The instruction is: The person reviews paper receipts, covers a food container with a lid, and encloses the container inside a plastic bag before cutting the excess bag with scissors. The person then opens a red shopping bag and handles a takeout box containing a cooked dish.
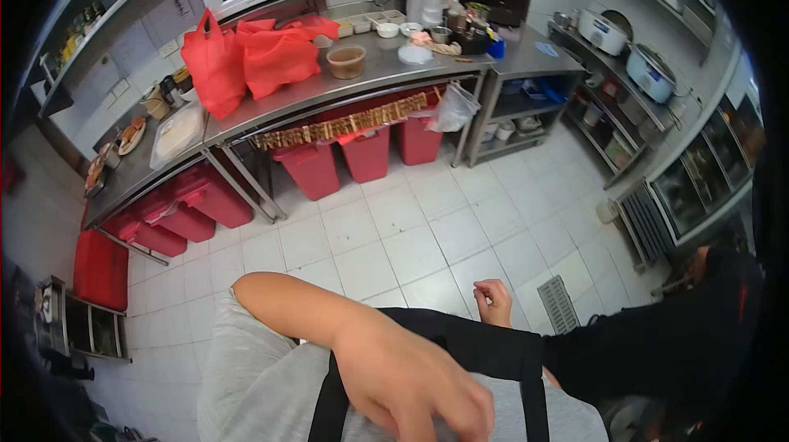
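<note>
Left to right, worn camera view:

- White tray [177, 136], left end of the table [394, 72]; pale contents; well apart from both hands.
- Two red plastic carrier bags [212, 64], far side, side by side and upright on the table.
- Round clear tub [347, 64], brown contents, just right of the bags; far beyond both hands.
- Grey sleeve [255, 368], near left, around the upper part of the bent left arm.
- Left strap [327, 405] of the apron, running near to far, passing beneath the left wrist.
- Left hand [415, 380], near centre, back of the hand up, forearm slanting from the left toward near right. Fingers bent, pointing near; their ends run toward the lower edge of view. Whether this grip is closed on anything, cannot tell.
- Black apron [501, 352], at the wearer's front. Long upper edge lies left to right, dipping slightly nearer at the right; the bib is partly under the left hand and reaches right of it. Left hand is the nearer of the two to the left strap; contact with cloth, cannot tell.
- Right hand [493, 304], just beyond the bib's far edge, fingers loosely curled upward, grip partly open, no item visible in it.
- Floor drain grate [559, 304], right of the right hand, slanting.
- Co-worker in black [682, 335], far right.
</note>
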### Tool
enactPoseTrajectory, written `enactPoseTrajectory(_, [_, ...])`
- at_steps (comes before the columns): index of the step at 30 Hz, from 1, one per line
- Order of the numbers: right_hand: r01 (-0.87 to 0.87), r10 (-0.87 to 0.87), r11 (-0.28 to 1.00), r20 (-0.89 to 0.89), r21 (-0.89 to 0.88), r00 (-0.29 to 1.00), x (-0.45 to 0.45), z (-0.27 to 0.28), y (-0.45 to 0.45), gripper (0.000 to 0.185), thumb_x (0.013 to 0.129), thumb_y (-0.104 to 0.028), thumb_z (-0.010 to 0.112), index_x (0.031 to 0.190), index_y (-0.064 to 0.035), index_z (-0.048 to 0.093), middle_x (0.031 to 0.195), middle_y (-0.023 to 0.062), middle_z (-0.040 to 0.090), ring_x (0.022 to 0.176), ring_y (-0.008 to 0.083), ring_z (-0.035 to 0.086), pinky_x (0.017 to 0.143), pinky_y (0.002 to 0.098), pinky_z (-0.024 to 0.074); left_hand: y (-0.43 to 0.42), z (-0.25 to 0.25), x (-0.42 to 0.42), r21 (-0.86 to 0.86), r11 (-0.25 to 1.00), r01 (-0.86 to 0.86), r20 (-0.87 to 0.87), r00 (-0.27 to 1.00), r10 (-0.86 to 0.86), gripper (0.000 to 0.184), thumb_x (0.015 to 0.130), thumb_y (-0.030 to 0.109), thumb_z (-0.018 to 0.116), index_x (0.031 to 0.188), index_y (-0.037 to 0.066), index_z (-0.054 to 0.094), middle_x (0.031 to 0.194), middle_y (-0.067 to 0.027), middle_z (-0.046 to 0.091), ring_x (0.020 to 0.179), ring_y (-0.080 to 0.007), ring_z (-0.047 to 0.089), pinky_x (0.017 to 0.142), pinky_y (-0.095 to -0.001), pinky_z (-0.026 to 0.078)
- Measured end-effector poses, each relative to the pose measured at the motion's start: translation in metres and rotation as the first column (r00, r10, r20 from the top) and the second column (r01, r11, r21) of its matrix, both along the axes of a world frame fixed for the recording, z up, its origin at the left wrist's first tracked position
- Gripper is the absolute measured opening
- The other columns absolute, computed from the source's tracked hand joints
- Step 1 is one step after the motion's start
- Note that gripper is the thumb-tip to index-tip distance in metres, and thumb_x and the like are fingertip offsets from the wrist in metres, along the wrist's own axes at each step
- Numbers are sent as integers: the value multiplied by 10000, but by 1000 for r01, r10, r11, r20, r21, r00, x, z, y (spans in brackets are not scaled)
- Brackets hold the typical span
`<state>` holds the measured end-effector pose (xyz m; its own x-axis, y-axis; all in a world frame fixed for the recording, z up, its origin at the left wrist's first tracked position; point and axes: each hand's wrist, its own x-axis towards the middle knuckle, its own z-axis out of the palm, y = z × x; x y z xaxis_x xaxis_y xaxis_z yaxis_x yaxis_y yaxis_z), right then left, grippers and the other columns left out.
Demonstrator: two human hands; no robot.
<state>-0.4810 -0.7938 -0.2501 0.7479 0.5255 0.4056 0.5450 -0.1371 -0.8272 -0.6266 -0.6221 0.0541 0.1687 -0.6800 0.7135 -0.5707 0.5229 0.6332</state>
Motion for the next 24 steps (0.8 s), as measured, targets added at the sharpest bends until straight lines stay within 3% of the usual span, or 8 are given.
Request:
enactPoseTrajectory(3, [-218, 219, 972, 5, -84, 976, 46, 10, 35, 129, 769, 58, 634, 871, -21, 639, 838, 100, 601, 700, 185, 620, 608, 264, 511, 23, 2, 28, 4, 1000, -28, -36, 999, 28, 222, 952, 228, 489, 894, 62, 624, 1053, -190, 534, 987, -386, 510, 838, -469, 428])
enactPoseTrajectory(11, [-446, 453, 860, -30, -248, 891, 203, 11, 103, 106, 760, 24, 668, 844, -32, 638, 790, 97, 615, 678, 197, 636, 580, 282, 506, 94, 11, 144, 102, 935, -340, 5, 940, 342, 223, 959, 221, 456, 909, 90, 629, 1066, -160, 534, 1015, -372, 508, 823, -454, 428])
enactPoseTrajectory(15, [-527, 608, 774, 180, -352, 773, 316, 33, 167, 71, 770, -31, 654, 831, -65, 638, 793, 95, 615, 678, 259, 619, 594, 331, 499, 134, 22, 207, 213, 832, -513, 4, 852, 524, 158, 901, 191, 539, 944, 77, 641, 1093, -136, 555, 1021, -342, 523, 822, -427, 439])
enactPoseTrajectory(17, [-531, 652, 743, 259, -407, 713, 366, 44, 214, 70, 769, -42, 647, 829, -75, 635, 791, 92, 612, 688, 275, 610, 599, 341, 493, 166, 22, 224, 333, 721, -607, -165, 716, 679, 264, 774, 141, 728, 1014, 49, 666, 1140, -124, 582, 1072, -299, 538, 873, -375, 460])
enactPoseTrajectory(18, [-535, 655, 745, 283, -399, 701, 385, 54, 241, 77, 766, -36, 647, 829, -77, 633, 792, 90, 610, 691, 275, 608, 599, 345, 492, 183, 11, 227, 276, 678, -681, -294, 611, 735, 449, 606, 98, 836, 1017, 45, 664, 1129, -130, 590, 1066, -297, 546, 878, -371, 458])
enactPoseTrajectory(19, [-539, 658, 747, 311, -389, 686, 400, 67, 269, 84, 762, -31, 647, 829, -78, 631, 792, 88, 607, 695, 275, 606, 600, 349, 490, 200, 6, 231, 204, 570, -796, -286, 509, 812, 456, 573, 67, 844, 992, 50, 665, 1128, -142, 590, 1056, -278, 552, 894, -360, 447])
enactPoseTrajectory(22, [-565, 646, 762, 410, -315, 643, 428, 111, 353, 119, 749, 0, 642, 836, -81, 629, 813, 87, 610, 715, 278, 609, 612, 345, 493, 260, -32, 243, 47, 250, -967, -108, 244, 964, 170, 702, 109, 775, 777, 104, 623, 1023, -107, 549, 1044, -315, 534, 920, -428, 412])
enactPoseTrajectory(24, [-610, 618, 763, 518, -214, 592, 445, 149, 410, 131, 731, 9, 651, 825, -81, 636, 817, 66, 613, 746, 254, 617, 631, 327, 496, 288, -57, 238, 91, -35, -995, -191, -52, 980, 134, 751, 115, 741, 765, 99, 609, 1027, -114, 530, 1038, -313, 531, 918, -450, 414])
